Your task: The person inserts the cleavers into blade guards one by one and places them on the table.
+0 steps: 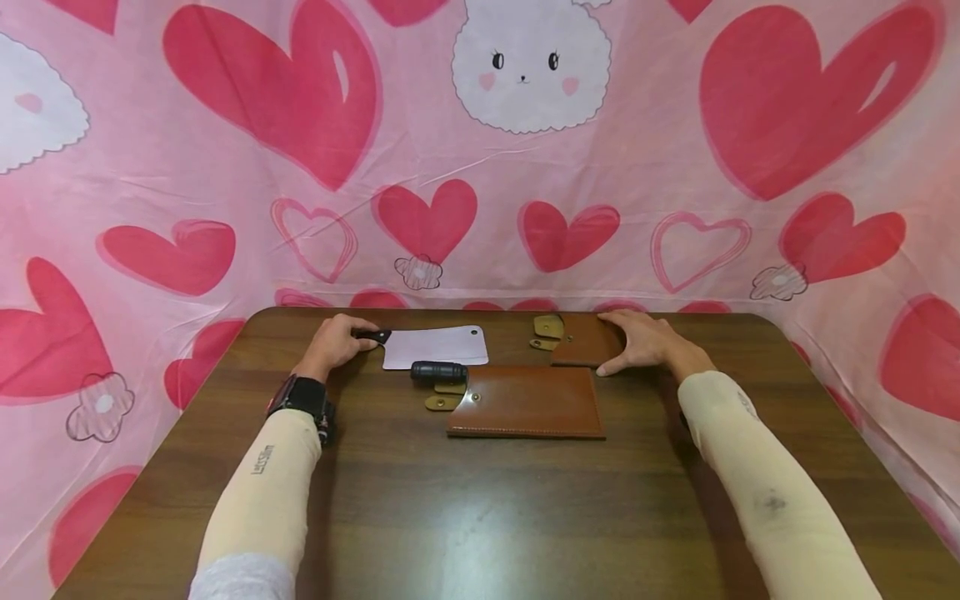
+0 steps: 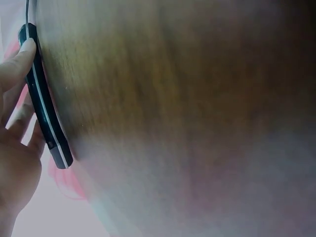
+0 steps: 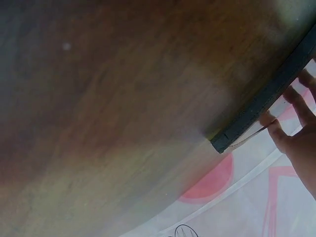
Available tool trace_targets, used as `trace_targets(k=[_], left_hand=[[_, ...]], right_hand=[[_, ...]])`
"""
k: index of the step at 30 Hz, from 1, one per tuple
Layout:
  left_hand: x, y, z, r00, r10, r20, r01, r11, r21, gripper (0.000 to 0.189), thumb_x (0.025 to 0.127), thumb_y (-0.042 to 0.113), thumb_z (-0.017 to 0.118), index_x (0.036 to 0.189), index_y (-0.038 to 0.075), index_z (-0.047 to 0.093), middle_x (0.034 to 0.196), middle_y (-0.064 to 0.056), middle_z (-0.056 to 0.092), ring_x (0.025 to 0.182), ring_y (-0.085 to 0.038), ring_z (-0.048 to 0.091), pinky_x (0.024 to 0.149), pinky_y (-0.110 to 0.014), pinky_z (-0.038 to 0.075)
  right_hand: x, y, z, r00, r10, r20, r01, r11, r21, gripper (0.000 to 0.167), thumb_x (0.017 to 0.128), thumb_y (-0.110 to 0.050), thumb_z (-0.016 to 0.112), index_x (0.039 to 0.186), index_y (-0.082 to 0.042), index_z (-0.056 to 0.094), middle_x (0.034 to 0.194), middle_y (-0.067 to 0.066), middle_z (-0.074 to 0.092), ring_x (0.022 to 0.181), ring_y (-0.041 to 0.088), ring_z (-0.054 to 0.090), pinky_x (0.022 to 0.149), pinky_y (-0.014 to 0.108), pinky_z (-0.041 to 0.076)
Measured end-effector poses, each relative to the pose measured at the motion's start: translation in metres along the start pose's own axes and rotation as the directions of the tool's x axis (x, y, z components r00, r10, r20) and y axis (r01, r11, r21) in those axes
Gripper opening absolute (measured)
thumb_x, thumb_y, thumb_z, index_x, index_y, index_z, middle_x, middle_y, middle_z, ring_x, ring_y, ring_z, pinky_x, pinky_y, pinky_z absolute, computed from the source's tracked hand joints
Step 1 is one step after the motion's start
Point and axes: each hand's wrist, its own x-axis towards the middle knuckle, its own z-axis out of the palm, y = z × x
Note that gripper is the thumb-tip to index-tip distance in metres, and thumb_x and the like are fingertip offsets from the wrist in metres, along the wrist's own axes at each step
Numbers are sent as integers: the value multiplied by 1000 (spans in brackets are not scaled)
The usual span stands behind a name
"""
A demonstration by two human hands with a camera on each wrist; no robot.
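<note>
My left hand (image 1: 335, 342) holds the black handle (image 2: 47, 106) of a cleaver. Its broad pale blade (image 1: 435, 347) lies flat over the far side of the table, pointing right. At the far right, my right hand (image 1: 647, 340) spans the right end of a small brown leather knife sheath (image 1: 585, 340), thumb at the near edge and fingers at the far edge. Two olive strap flaps stick out on that sheath's left. In the right wrist view, fingertips (image 3: 266, 117) meet the sheath's dark edge (image 3: 261, 94).
A larger brown leather sheath (image 1: 532, 404) lies nearer, at mid-table, with a ribbed black handle (image 1: 438, 372) and olive straps at its left end. Behind the wooden table (image 1: 480, 517) hangs a pink heart-patterned cloth (image 1: 420, 158), close to the far edge.
</note>
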Motion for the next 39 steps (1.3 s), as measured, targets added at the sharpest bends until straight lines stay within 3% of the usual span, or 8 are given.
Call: trace_targets(k=[9, 20, 31, 39], left_hand=[[-2, 1, 1, 1000, -7, 23, 8, 999, -52, 25, 93, 10, 74, 117, 2, 74, 115, -22, 70, 107, -36, 57, 101, -55, 41], [-1, 4, 1, 996, 77, -36, -80, 994, -69, 22, 92, 10, 75, 113, 3, 74, 113, -20, 71, 108, -35, 59, 100, -53, 42], [9, 40, -8, 993, 111, -40, -115, 987, -116, 23, 94, 8, 72, 117, 4, 74, 113, -16, 67, 105, -36, 55, 100, -55, 43], [10, 55, -9, 984, 170, -57, -174, 982, -78, 22, 93, 10, 73, 115, 4, 75, 113, -15, 69, 104, -33, 57, 101, -53, 43]], right_hand=[[-1, 3, 2, 997, -67, -49, 66, 998, -21, 115, 67, -67, 84, 152, -4, 41, 153, 26, 38, 140, 47, 34, 107, 73, 25], [1, -1, 2, 988, -116, -106, 110, 992, -59, 114, 66, -70, 83, 149, -2, 44, 150, 25, 43, 138, 45, 36, 110, 66, 27], [-1, -9, -7, 969, -178, -173, 162, 982, -101, 109, 65, -71, 83, 145, -4, 50, 145, 21, 48, 135, 42, 41, 110, 62, 30], [-1, -30, -13, 949, -257, -182, 242, 965, -102, 107, 64, -71, 84, 143, -7, 52, 145, 17, 50, 137, 40, 40, 111, 61, 28]])
